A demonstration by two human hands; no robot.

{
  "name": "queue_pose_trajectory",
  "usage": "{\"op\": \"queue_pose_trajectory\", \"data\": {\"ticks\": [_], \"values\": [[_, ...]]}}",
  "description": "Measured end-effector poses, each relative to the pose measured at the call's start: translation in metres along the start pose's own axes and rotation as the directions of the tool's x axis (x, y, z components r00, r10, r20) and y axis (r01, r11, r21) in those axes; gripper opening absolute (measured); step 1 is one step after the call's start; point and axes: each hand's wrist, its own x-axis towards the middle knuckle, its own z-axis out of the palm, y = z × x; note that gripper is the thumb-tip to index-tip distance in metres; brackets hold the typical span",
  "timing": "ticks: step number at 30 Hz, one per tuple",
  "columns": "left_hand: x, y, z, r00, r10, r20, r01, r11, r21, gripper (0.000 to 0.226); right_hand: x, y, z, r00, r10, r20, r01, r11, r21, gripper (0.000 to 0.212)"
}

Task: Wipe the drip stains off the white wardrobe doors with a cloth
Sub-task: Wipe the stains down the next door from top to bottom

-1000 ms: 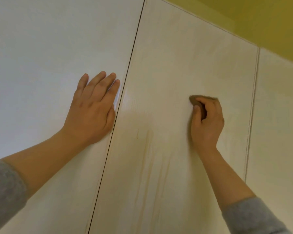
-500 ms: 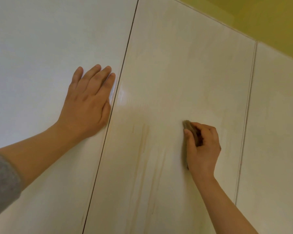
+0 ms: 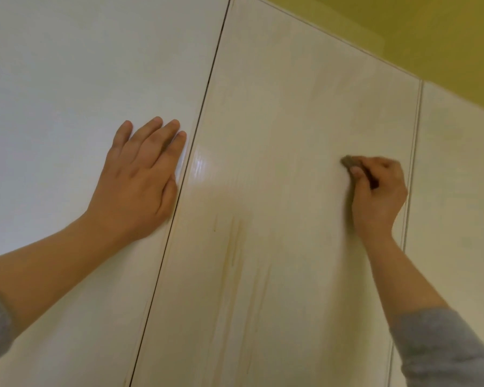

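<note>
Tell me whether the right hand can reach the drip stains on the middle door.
Probably yes: the right hand, gripping the cloth, is on that door; nothing covers the drip stains.

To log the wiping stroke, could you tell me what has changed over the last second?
The right hand, gripping the cloth, swept down the middle door, then back up and rightwards. The left hand stayed flat on the left door; the drip stains remain.
</note>
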Motion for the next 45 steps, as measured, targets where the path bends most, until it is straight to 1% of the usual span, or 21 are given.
{"op": "queue_pose_trajectory", "data": {"ticks": [3, 6, 8, 11, 14, 17, 20, 23, 27, 28, 29, 32, 33, 35, 37, 39, 42, 44, 45], "values": [[0.001, 0.0, 0.0, 1.0, -0.004, 0.009, 0.004, 1.0, 0.0, 0.056, -0.066, 0.005, -0.011, 0.997, -0.067, 0.035, 0.068, 0.997, -0.021, 0.021], [0.0, 0.001, -0.001, 1.0, -0.006, 0.021, 0.006, 1.0, 0.002, 0.057, -0.103, 0.004, -0.024, 0.997, -0.016, 0.069, 0.015, 1.0, 0.014, 0.023], [0.0, 0.001, -0.001, 1.0, -0.008, 0.024, 0.008, 1.0, -0.002, 0.057, -0.09, 0.004, -0.027, 1.0, 0.008, 0.003, -0.008, 1.0, -0.002, 0.021], [0.0, 0.0, -0.001, 1.0, -0.001, 0.023, 0.001, 1.0, -0.002, 0.057, -0.035, 0.01, -0.026, 0.989, 0.065, -0.132, -0.068, 0.997, -0.019, 0.019], [-0.001, 0.001, -0.001, 1.0, 0.003, 0.015, -0.003, 1.0, -0.001, 0.056, 0.026, 0.022, -0.026, 0.985, 0.086, -0.149, -0.099, 0.992, -0.08, 0.022], [0.0, 0.001, -0.001, 1.0, 0.0, 0.018, 0.0, 1.0, -0.004, 0.057, 0.048, 0.037, -0.023, 0.99, 0.106, -0.096, -0.115, 0.99, -0.083, 0.024], [0.0, 0.001, -0.001, 1.0, 0.0, 0.011, 0.0, 1.0, -0.003, 0.057, 0.018, 0.042, -0.02, 0.993, 0.082, -0.088, -0.087, 0.994, -0.062, 0.021], [0.0, 0.001, 0.0, 1.0, -0.005, 0.008, 0.005, 1.0, -0.006, 0.057, -0.039, 0.038, -0.025, 0.997, 0.021, -0.081, -0.025, 0.999, -0.042, 0.019], [0.002, -0.001, -0.002, 1.0, -0.002, 0.026, 0.002, 1.0, 0.004, 0.057, -0.095, 0.029, -0.039, 0.999, 0.034, 0.03, -0.035, 0.999, 0.038, 0.024], [0.001, 0.0, -0.003, 1.0, 0.003, 0.024, -0.003, 1.0, 0.002, 0.056, -0.096, 0.029, -0.043, 0.998, 0.038, 0.039, -0.04, 0.999, 0.037, 0.024], [0.001, 0.0, -0.003, 1.0, 0.007, 0.022, -0.007, 1.0, -0.001, 0.056, -0.09, 0.031, -0.047, 0.999, 0.045, 0.015, -0.045, 0.999, 0.018, 0.022], [0.001, 0.001, -0.003, 1.0, 0.013, 0.023, -0.013, 1.0, -0.002, 0.056, -0.043, 0.044, -0.055, 0.986, 0.092, -0.138, -0.101, 0.993, -0.055, 0.02], [0.001, 0.002, -0.003, 1.0, 0.014, 0.022, -0.014, 1.0, -0.001, 0.056, -0.024, 0.048, -0.056, 0.982, 0.117, -0.148, -0.128, 0.99, -0.065, 0.021], [0.002, 0.002, -0.003, 1.0, 0.018, 0.022, -0.018, 1.0, 0.004, 0.056, 0.005, 0.058, -0.055, 0.981, 0.157, -0.111, -0.167, 0.982, -0.09, 0.024], [0.002, 0.002, -0.003, 1.0, 0.021, 0.021, -0.022, 1.0, 0.003, 0.056, 0.017, 0.065, -0.053, 0.982, 0.168, -0.084, -0.176, 0.98, -0.095, 0.026], [0.002, 0.002, -0.004, 1.0, 0.021, 0.022, -0.021, 1.0, 0.001, 0.056, 0.009, 0.066, -0.049, 0.984, 0.148, -0.101, -0.157, 0.983, -0.097, 0.024], [0.002, 0.002, -0.004, 1.0, 0.01, 0.024, -0.01, 1.0, 0.004, 0.056, -0.029, 0.057, -0.043, 0.985, 0.094, -0.148, -0.108, 0.99, -0.088, 0.023], [0.003, 0.003, -0.005, 0.999, 0.008, 0.043, -0.008, 1.0, 0.013, 0.057, -0.064, 0.047, -0.042, 0.987, 0.086, -0.137, -0.096, 0.993, -0.07, 0.024], [0.003, 0.003, -0.005, 0.998, 0.006, 0.061, -0.008, 1.0, 0.023, 0.057, -0.081, 0.041, -0.043, 0.99, 0.087, -0.108, -0.094, 0.994, -0.055, 0.025]]}}
